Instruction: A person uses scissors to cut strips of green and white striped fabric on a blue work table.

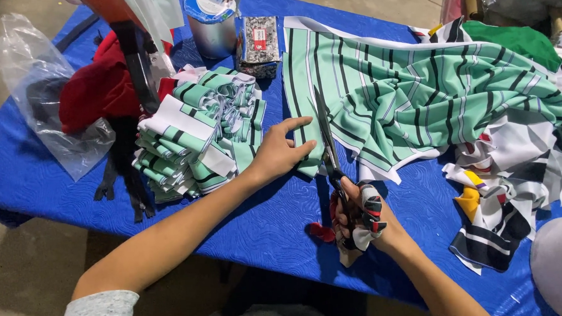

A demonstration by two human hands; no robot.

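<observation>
My right hand grips a pair of scissors whose handles are wrapped in strips of cloth. The long blades point away from me and lie in a green fabric with black and white stripes. My left hand rests flat on the near left edge of that fabric, fingers spread, just left of the blades. A stack of cut pieces of the same striped cloth stands to the left of my left hand.
The work lies on a blue table cover. A clear plastic bag, red cloth and black zippers sit at the left. A metal can and a small patterned box stand behind. Mixed fabric scraps pile at the right.
</observation>
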